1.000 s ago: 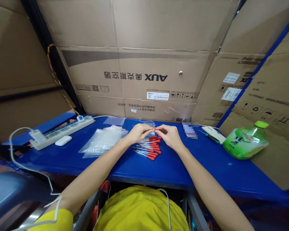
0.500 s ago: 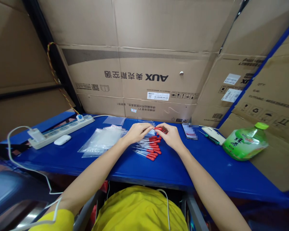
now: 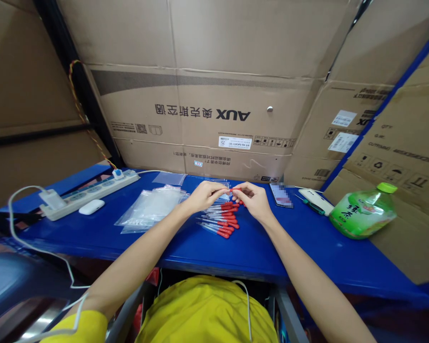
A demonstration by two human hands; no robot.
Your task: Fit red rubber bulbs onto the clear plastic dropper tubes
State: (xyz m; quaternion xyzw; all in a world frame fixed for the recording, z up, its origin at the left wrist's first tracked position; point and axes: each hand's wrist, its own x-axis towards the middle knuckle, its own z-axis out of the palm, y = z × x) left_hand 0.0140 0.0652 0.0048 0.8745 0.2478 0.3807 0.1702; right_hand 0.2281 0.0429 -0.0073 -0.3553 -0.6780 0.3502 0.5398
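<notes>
In the head view, my right hand (image 3: 254,201) pinches the red rubber bulb of a dropper (image 3: 235,188) between thumb and fingers. My left hand (image 3: 206,195) meets it from the other side, thumb and forefinger closed on the dropper's clear tube end, which its fingers mostly cover. Just below both hands lies a row of droppers (image 3: 226,223) with clear tubes and red bulbs, tubes pointing left. More clear tubes (image 3: 221,182) show behind the fingers. Left of my left hand rests a stack of clear plastic bags (image 3: 153,207).
On the blue table (image 3: 200,255) a power strip (image 3: 93,193) with a white charger and an earbud case (image 3: 91,206) lie at left. To the right are a phone (image 3: 280,194), a white tool with a green part (image 3: 316,201) and a green-labelled bottle (image 3: 362,213). Cardboard (image 3: 200,90) walls the back.
Both hands stay in nearly the same place. The fingers of my right hand have shifted slightly on the red bulb.
</notes>
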